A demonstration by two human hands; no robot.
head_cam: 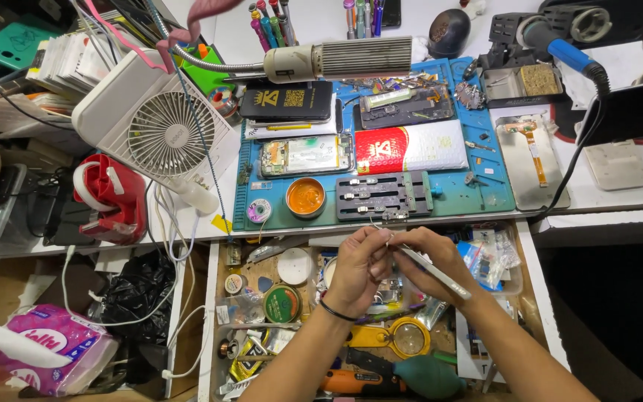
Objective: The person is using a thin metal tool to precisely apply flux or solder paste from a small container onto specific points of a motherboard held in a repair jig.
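Observation:
My left hand (359, 272) and my right hand (429, 260) meet over an open drawer (213, 327) below the bench edge. The right hand grips silver tweezers (434, 271), their tips pointing left toward the left hand's fingertips. The left hand pinches something tiny against the tweezer tips; I cannot make out what it is. A dark bracelet circles the left wrist. Just above the hands, on the blue work mat (485, 190), lies a black metal holding fixture (383, 195).
An opened phone (306, 155), a red and white packet (409, 147), an orange flux tin (306, 197) and a solder spool (259, 211) lie on the mat. A white desk fan (156, 126) stands left, a soldering iron stand (530, 63) back right. The drawer holds tins, a magnifier, a green blower.

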